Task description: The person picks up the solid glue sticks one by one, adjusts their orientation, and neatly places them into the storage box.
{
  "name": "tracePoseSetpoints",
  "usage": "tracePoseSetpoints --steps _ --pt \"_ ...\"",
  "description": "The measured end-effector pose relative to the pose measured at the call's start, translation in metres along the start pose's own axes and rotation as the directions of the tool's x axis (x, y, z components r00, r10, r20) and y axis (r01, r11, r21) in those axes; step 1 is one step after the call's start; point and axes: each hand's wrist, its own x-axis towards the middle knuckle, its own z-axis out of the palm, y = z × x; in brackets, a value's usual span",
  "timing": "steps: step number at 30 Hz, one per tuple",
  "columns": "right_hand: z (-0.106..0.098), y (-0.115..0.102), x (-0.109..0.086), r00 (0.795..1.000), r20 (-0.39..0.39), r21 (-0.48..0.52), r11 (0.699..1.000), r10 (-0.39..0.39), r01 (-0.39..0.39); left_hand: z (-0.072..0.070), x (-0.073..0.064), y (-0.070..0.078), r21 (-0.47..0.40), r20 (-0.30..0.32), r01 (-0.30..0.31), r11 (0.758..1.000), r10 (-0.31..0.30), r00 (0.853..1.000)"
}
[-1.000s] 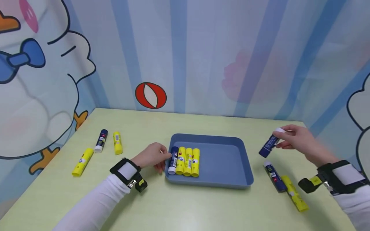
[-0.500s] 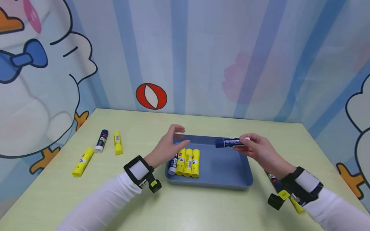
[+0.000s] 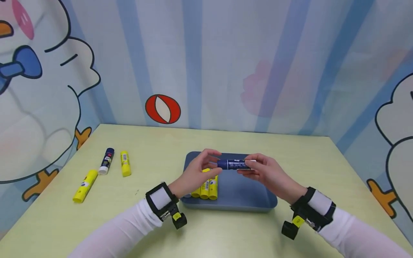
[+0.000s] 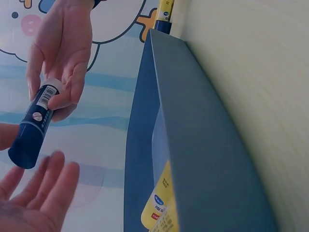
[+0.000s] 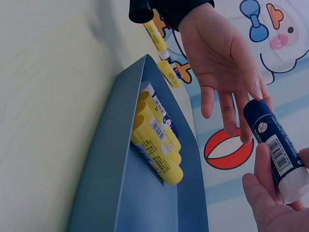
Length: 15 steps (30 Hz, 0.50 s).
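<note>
Backdrop (image 3: pixel 222 71) of blue-striped cloth hangs across my remote feed; before it stands a pale table (image 3: pixel 226 236); on that sits a blue-grey tray (image 3: pixel 232 206), placed, I judge, for easy reach from either side; over the tray, the right hand (image 3: pixel 272 176) pinches a navy tube (image 3: pixel 233 164) near its white end, a grip that I take to leave the dark end free; the left hand (image 3: pixel 195 175) hangs with fingers parted about that dark end, gripping nothing, though I cannot tell whether it touches; three yellow tubes (image 3: pixel 204 190) lie side by side at the tray's left end, ranged closely, perhaps to save room; two loose yellow tubes (image 3: pixel 125 163) and a loose navy tube (image 3: pixel 106 161) rest on the table to the left; the right wrist view adds a white-ended neighbour (image 5: pixel 159 105) lying beside those three, barely a sliver in the head view; the left wrist view catches a far yellow tube (image 4: pixel 165 8) and a dark tip (image 4: pixel 162 26) beyond the tray, neither visible from the head.
</note>
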Motion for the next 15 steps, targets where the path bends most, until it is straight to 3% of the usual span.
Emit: tracePoseSetpoints --steps 6,9,12,15 --pt "0.0021 0.0034 0.0007 0.999 0.029 -0.033 0.999 0.017 -0.016 0.0019 -0.0033 -0.0026 -0.025 0.003 0.013 1.0 -0.013 1.0" --pt "0.0008 0.004 0.0001 0.997 0.064 -0.161 0.987 0.033 -0.022 -0.0002 -0.004 -0.0041 -0.013 0.045 0.029 0.999 -0.029 0.999" --pt "0.0012 0.0028 0.0002 0.992 0.123 -0.374 0.927 0.016 0.032 -0.0042 -0.0024 -0.0057 0.004 0.107 0.036 0.999 -0.036 0.994" --pt "0.0069 0.0019 0.0005 0.98 0.194 -0.544 0.828 -0.035 0.137 -0.0077 -0.0017 -0.0054 0.019 0.151 0.061 0.998 -0.063 0.986"
